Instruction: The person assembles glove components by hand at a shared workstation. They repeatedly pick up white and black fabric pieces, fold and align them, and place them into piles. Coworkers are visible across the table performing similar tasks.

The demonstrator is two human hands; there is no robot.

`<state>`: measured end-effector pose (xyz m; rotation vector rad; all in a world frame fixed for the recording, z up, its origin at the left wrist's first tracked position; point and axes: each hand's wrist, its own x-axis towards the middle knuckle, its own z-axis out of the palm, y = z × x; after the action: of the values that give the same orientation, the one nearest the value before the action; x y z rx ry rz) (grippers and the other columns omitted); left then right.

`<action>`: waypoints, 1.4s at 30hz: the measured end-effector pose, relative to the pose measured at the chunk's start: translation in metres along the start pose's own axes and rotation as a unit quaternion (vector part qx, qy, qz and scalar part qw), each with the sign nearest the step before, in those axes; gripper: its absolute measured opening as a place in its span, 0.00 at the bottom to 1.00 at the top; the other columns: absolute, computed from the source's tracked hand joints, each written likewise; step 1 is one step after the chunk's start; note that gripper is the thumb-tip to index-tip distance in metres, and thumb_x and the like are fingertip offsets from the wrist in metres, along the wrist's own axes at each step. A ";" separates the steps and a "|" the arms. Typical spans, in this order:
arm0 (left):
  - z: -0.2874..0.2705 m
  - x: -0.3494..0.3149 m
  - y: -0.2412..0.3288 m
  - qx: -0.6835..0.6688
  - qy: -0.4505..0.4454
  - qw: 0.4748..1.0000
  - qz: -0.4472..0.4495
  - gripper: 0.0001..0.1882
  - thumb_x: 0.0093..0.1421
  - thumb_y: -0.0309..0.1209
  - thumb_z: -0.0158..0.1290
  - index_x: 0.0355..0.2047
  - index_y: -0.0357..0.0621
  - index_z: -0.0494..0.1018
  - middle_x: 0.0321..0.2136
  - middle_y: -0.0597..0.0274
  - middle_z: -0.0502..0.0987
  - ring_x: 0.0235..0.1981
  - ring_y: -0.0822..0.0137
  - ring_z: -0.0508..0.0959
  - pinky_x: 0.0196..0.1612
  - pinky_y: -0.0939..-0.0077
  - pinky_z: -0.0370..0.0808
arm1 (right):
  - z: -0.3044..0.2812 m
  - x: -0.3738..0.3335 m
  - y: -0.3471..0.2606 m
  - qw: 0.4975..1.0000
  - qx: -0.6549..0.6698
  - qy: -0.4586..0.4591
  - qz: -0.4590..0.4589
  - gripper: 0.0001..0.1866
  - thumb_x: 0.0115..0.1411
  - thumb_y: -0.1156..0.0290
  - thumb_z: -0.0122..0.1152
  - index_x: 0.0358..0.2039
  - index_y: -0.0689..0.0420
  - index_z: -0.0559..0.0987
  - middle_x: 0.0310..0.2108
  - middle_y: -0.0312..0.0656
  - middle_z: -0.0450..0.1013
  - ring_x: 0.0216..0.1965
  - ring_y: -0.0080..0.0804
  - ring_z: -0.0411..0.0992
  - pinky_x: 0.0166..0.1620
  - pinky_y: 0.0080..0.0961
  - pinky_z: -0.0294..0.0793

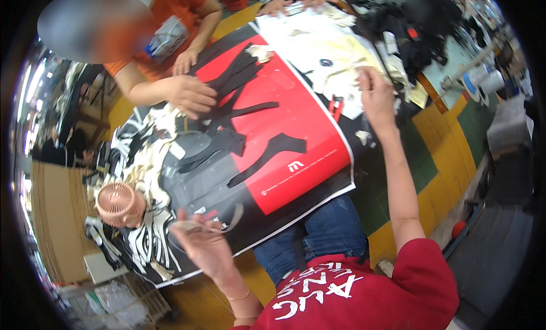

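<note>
My left hand [206,244] grasps a clear strip [235,218] over the bench [284,192]'s near edge; past it lie black pieces [278,149]; farther, my right hand [377,97] bends fingertips over cream pieces [343,52], whether gripping one I cannot tell. I seem to be picking out pieces; the next move probably calls for a light pinch.

We log big white capitals, slanted, on the dark red shirt [372,287] at the near side. On the red-and-black sheet [284,189], we get a white letter-shaped logo [295,166] near the right corner, with a thin line of white print beside it, too small for us to read. White and red lettering [211,214] sits near left, partly blurred.
</note>
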<state>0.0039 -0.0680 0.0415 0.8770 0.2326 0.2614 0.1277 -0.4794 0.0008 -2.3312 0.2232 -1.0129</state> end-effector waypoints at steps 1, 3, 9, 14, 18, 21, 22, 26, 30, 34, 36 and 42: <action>0.007 -0.006 -0.007 -0.021 -0.004 0.999 -0.027 0.25 0.72 0.50 0.44 0.58 0.45 0.67 0.35 0.64 0.78 0.32 0.72 0.76 0.33 0.77 0.72 | 0.004 0.007 0.006 0.999 -0.004 0.040 -0.016 0.15 0.69 0.63 0.54 0.37 0.64 0.78 0.23 0.46 0.76 0.25 0.38 0.75 0.32 0.31 0.72; 0.018 -0.017 -0.015 -0.025 -0.002 0.997 -0.076 0.21 0.72 0.42 0.47 0.58 0.42 0.66 0.34 0.62 0.78 0.32 0.72 0.77 0.33 0.77 0.72 | 0.001 0.018 0.019 0.996 -0.045 0.069 0.011 0.20 0.68 0.58 0.56 0.28 0.64 0.76 0.22 0.50 0.74 0.23 0.48 0.72 0.30 0.40 0.69; 0.044 -0.020 -0.024 0.183 -0.141 0.968 -0.099 0.29 0.69 0.24 0.50 0.67 0.32 0.55 0.39 0.50 0.81 0.32 0.72 0.81 0.35 0.79 0.80 | -0.014 0.018 0.025 0.952 -0.285 -0.008 0.107 0.34 0.63 0.45 0.60 0.13 0.62 0.68 0.14 0.52 0.65 0.17 0.53 0.64 0.25 0.47 0.60; 0.058 -0.020 -0.044 0.360 -0.186 0.912 0.062 0.37 0.64 0.20 0.56 0.69 0.29 0.50 0.35 0.52 0.84 0.27 0.72 0.82 0.33 0.80 0.79 | -0.011 -0.020 -0.030 0.985 -0.158 -0.058 -0.044 0.15 0.65 0.61 0.62 0.38 0.61 0.79 0.30 0.45 0.75 0.29 0.45 0.75 0.33 0.41 0.70; 0.054 -0.006 -0.058 0.565 -0.247 0.695 0.370 0.37 0.56 0.18 0.62 0.65 0.27 0.59 0.32 0.57 0.84 0.19 0.73 0.76 0.27 0.81 0.73 | -0.036 -0.070 -0.113 0.962 0.107 -0.234 0.097 0.16 0.64 0.72 0.63 0.51 0.62 0.75 0.23 0.33 0.71 0.21 0.14 0.65 0.26 0.15 0.64; 0.050 -0.007 -0.067 0.582 -0.292 0.646 0.399 0.29 0.56 0.23 0.61 0.59 0.29 0.70 0.28 0.62 0.83 0.18 0.77 0.74 0.26 0.81 0.69 | -0.044 -0.105 -0.167 0.768 0.470 -0.360 0.244 0.29 0.66 0.61 0.62 0.60 0.65 0.66 0.27 0.36 0.75 0.24 0.15 0.70 0.29 0.15 0.70; 0.048 -0.008 -0.068 0.578 -0.291 0.643 0.409 0.29 0.56 0.23 0.61 0.58 0.30 0.71 0.29 0.61 0.83 0.20 0.77 0.76 0.27 0.80 0.70 | -0.040 -0.113 -0.179 0.776 0.473 -0.350 0.227 0.31 0.64 0.63 0.65 0.61 0.66 0.64 0.27 0.38 0.76 0.26 0.18 0.74 0.30 0.17 0.73; 0.038 -0.014 -0.072 0.552 -0.270 0.656 0.437 0.27 0.54 0.23 0.59 0.57 0.29 0.72 0.37 0.60 0.84 0.28 0.75 0.81 0.29 0.78 0.72 | -0.043 -0.113 -0.191 0.843 0.348 -0.381 0.153 0.28 0.62 0.72 0.66 0.59 0.65 0.67 0.28 0.40 0.77 0.31 0.20 0.76 0.34 0.19 0.75; 0.029 -0.023 -0.076 0.507 -0.265 0.708 0.414 0.28 0.53 0.21 0.61 0.56 0.27 0.71 0.37 0.61 0.84 0.28 0.74 0.82 0.30 0.79 0.73 | -0.044 -0.113 -0.192 0.794 0.444 -0.396 0.127 0.23 0.63 0.78 0.63 0.57 0.64 0.70 0.29 0.40 0.78 0.32 0.20 0.76 0.37 0.19 0.76; 0.025 -0.031 -0.076 0.484 -0.241 0.733 0.413 0.38 0.52 0.21 0.64 0.62 0.29 0.62 0.40 0.60 0.84 0.31 0.72 0.83 0.35 0.80 0.72 | -0.046 -0.111 -0.191 0.788 0.436 -0.401 0.169 0.22 0.65 0.76 0.62 0.57 0.66 0.69 0.28 0.39 0.77 0.29 0.18 0.74 0.34 0.17 0.74; 0.024 -0.030 -0.074 0.494 -0.245 0.711 0.437 0.41 0.54 0.22 0.64 0.65 0.30 0.57 0.42 0.60 0.84 0.33 0.72 0.84 0.38 0.80 0.72 | -0.050 -0.108 -0.186 0.771 0.420 -0.431 0.209 0.22 0.67 0.71 0.60 0.57 0.67 0.68 0.27 0.38 0.76 0.28 0.17 0.73 0.32 0.16 0.72; 0.018 -0.022 -0.054 0.520 -0.297 0.648 0.470 0.25 0.61 0.32 0.58 0.56 0.45 0.63 0.44 0.62 0.84 0.46 0.65 0.83 0.57 0.63 0.64 | -0.051 -0.119 -0.188 0.707 0.455 -0.456 0.290 0.30 0.69 0.64 0.57 0.64 0.65 0.60 0.29 0.37 0.74 0.29 0.17 0.72 0.33 0.15 0.69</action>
<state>-0.0049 -0.1208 0.0128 2.1611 -0.8501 0.8263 -0.0055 -0.3054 0.0630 -1.3861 0.0163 0.3857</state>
